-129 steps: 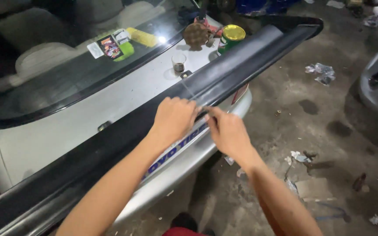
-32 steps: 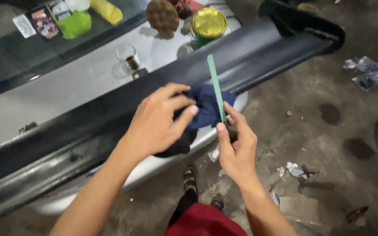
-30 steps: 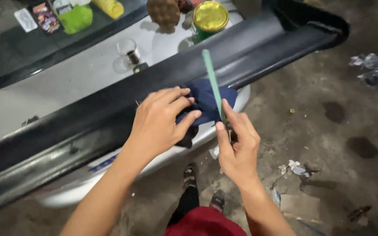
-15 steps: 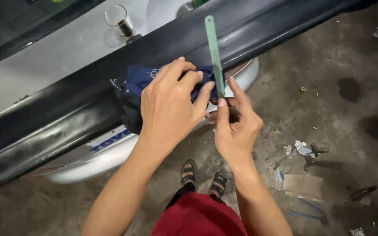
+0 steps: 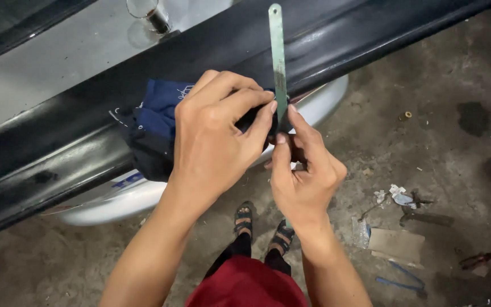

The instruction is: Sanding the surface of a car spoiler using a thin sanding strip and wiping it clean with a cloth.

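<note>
At nine o'clock a black panel (image 5: 52,153) runs slantwise up toward one o'clock, lying over the pale car body (image 5: 58,85) behind it. A small glass (image 5: 149,12) stands on that body at eleven o'clock.

My left hand (image 5: 211,142) lies near the middle, palm down on a dark blue cloth (image 5: 154,122), fingers curled and pressed together over the bunched fabric. The cloth sits on the lower edge of the panel and hangs a little below it; its left part shows bare at ten o'clock from my knuckles.

Just beside it, my right hand (image 5: 305,176) pinches a thin green strip (image 5: 278,57) between thumb and forefinger, low on its length. The strip stands nearly upright, reaching to twelve o'clock across the panel, with a small hole near its top end. My left fingertips touch the strip where my right hand grips it.

Below, at six o'clock, I see my sandalled feet (image 5: 262,224) and red clothing (image 5: 245,284).

At four o'clock, scraps (image 5: 396,241) of card and paper lie on the stained concrete floor (image 5: 456,68), well apart from my hands.
</note>
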